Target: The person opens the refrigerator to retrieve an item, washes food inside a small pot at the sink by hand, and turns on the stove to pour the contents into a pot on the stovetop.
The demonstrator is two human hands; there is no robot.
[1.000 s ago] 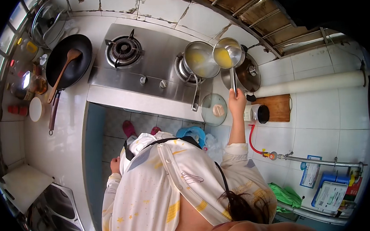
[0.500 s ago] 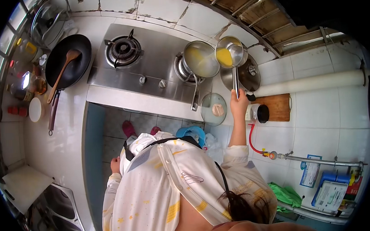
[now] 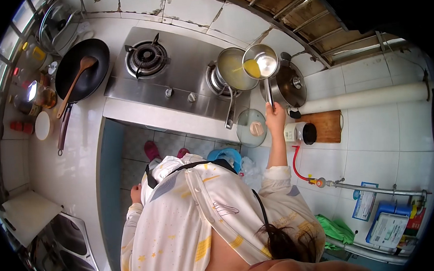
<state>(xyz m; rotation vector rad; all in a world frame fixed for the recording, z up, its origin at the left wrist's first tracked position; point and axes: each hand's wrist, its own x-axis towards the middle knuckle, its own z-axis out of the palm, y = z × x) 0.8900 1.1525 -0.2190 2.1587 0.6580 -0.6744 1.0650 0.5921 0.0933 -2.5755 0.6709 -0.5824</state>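
My right hand (image 3: 275, 115) is wrapped round the handle of a small metal saucepan (image 3: 269, 60). It is tilted leftward, and yellow liquid (image 3: 252, 69) has gathered at its left side. Its rim overlaps the right side of a metal pan (image 3: 234, 79) on the right burner. Some pale yellow liquid shows inside that pan, whose handle points towards me. Low at my left side hangs my left hand (image 3: 136, 193), close to my clothing and away from the counter; its fingers are mostly hidden.
A glass lid (image 3: 251, 128) lies at the counter's front edge, near a jar (image 3: 305, 133) and a wooden board (image 3: 323, 127). Behind my right hand stands a lidded pot (image 3: 289, 86). A black wok (image 3: 92, 58) with a wooden spatula (image 3: 76, 84) sits left of the stove (image 3: 173, 54).
The saucepan in my right hand has moved slightly left, further over the pan, and tilts more. The yellow liquid in it has shrunk to a smaller patch. My left hand stays put.
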